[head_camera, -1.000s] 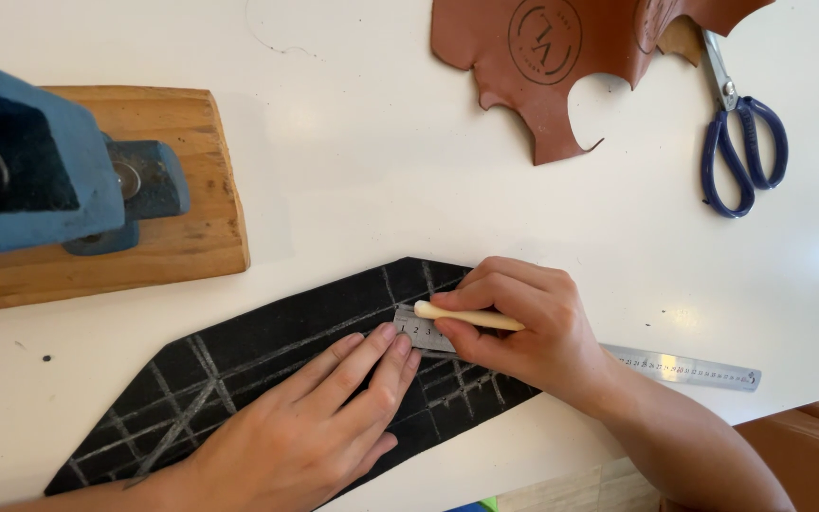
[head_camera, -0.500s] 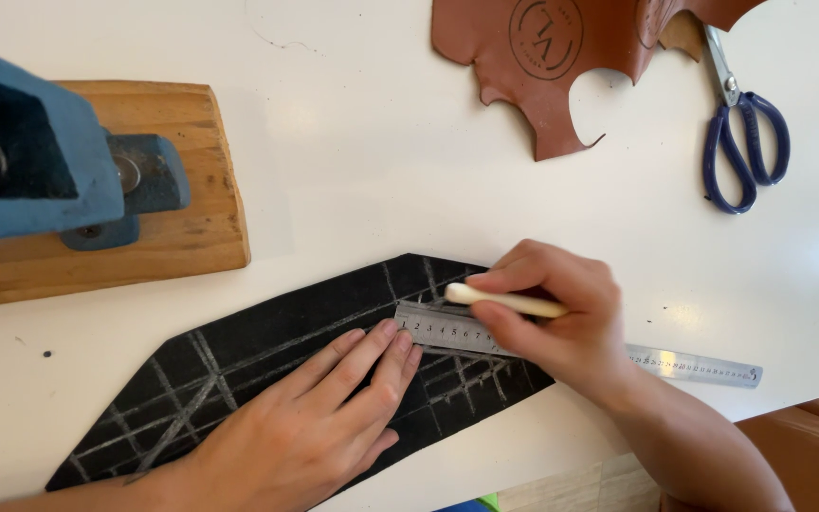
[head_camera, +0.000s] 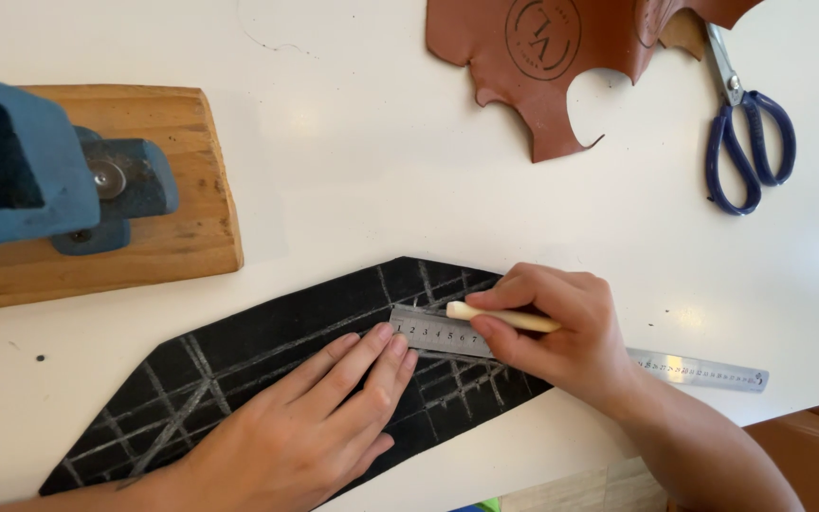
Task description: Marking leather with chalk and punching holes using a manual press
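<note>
Marking along a steel ruler (head_camera: 447,334) on a black leather strip (head_camera: 267,365) criss-crossed with pale lines.
Left hand (head_camera: 305,431) flat, fingers together, on the strip beside the ruler's end; right hand (head_camera: 561,332) pinching a cream marking stick (head_camera: 500,317) over the ruler.

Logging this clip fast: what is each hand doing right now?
Left hand: open, flat on the black leather.
Right hand: closed on a cream marking stick at the ruler.
</note>
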